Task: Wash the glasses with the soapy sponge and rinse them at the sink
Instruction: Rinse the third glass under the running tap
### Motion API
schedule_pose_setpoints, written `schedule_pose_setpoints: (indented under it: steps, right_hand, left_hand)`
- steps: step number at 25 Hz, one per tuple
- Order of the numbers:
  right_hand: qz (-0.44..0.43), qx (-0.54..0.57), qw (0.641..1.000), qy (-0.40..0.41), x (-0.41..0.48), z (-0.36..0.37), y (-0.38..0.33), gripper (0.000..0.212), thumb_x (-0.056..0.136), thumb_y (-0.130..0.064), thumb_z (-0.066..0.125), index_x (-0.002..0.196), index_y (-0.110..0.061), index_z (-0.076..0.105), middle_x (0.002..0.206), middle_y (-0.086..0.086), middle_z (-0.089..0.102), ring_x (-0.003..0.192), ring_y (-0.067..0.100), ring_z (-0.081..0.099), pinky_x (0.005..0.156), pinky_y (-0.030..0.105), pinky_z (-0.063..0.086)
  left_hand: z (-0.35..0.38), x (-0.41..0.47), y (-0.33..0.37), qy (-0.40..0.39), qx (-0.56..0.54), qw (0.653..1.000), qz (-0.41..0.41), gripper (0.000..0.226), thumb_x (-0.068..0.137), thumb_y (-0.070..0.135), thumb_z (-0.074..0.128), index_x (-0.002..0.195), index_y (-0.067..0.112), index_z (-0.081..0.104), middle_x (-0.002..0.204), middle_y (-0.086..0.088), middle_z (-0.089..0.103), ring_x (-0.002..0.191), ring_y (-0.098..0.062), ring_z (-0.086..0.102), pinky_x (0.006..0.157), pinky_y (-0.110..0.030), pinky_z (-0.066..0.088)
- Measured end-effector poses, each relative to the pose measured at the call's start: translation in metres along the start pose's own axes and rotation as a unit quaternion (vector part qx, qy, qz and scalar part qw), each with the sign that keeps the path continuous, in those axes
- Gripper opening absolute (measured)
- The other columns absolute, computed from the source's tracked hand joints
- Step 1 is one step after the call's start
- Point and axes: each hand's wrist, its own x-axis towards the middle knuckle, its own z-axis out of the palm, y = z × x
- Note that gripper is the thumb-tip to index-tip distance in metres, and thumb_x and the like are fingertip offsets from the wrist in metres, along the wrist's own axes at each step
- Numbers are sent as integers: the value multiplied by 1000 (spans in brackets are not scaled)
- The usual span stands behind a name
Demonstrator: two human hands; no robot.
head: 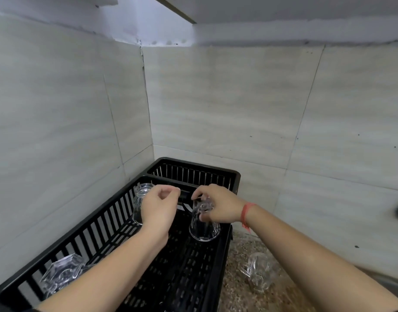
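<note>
Nearest: both bare forearms come in from the bottom edge over a black slotted plastic drying rack [81,235], which stands on a speckled brown stone counter [238,296].

Near left corner of rack: one clear faceted drinking glass [63,274], lying tilted against the slotted wall.

On the counter just right of the rack, partly behind the right forearm: a second clear moulded glass [260,274]. Not in the rack.

Mid rack, right side: right hand [218,206], fingers curled round the upturned base of an inverted clear ribbed glass [204,230], gripping it. Wide rim faces down, close beside the rack's right wall. Cannot tell if the rim rests on the rack floor. Red thread band [246,213] on that wrist.

Mid rack, left side: left hand [159,206], fingers curled in, thumb meeting forefinger. It overlaps the right edge of another upright-standing clear glass [141,197] by the left wall. Cannot tell whether the hand holds or touches it.

Beyond the hands: narrow far compartment of the rack [193,174].

Farthest: pale grey tiled walls [238,97] meeting in a corner.
</note>
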Motion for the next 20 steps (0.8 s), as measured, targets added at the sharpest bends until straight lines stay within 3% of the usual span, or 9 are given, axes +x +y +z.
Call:
schedule_pose_setpoints:
  steps: [3, 8, 11, 15, 20]
  right_hand:
    - [-9, -55, 998, 5, -1, 2, 0, 52, 75, -28, 76, 121, -26, 53, 117, 4, 53, 108, 19, 53, 88, 31, 45]
    - [31, -165, 984, 53, -9, -4, -8, 60, 70, -43, 78, 120, -21, 54, 108, 3, 61, 102, 23, 57, 79, 31, 44]
    - [48, -199, 977, 58, -12, -2, -18, 59, 70, -40, 79, 118, -16, 55, 106, 5, 64, 99, 26, 60, 76, 32, 48]
    - [74, -131, 987, 57, -20, -11, -27, 58, 70, -35, 80, 120, -15, 60, 114, 2, 63, 106, 22, 58, 87, 29, 48]
    - [133, 47, 967, 211, -46, -21, -13, 19, 78, -18, 68, 97, -19, 71, 98, -3, 69, 96, 15, 63, 84, 26, 49]
  left_hand:
    - [2, 0, -2, -3, 7, 1000, 3, 8, 85, 13, 62, 84, 18, 68, 90, -3, 67, 91, -19, 64, 90, -43, 53]
    - [2, -5, 2, -19, 9, 1000, 0, 9, 85, 13, 62, 81, 18, 68, 89, -5, 68, 92, -23, 65, 91, -46, 52]
    - [0, -11, 7, -45, 25, 999, 11, 10, 84, 12, 63, 78, 18, 68, 85, -3, 68, 91, -24, 65, 91, -47, 52]
    - [-2, -21, 12, -51, 29, 998, 6, 6, 84, 14, 64, 80, 17, 68, 86, -3, 68, 89, -21, 64, 91, -46, 52]
    - [2, -39, 20, -69, 0, 998, 1, 8, 87, 10, 61, 81, 11, 66, 81, -5, 65, 77, -16, 59, 86, -39, 52]
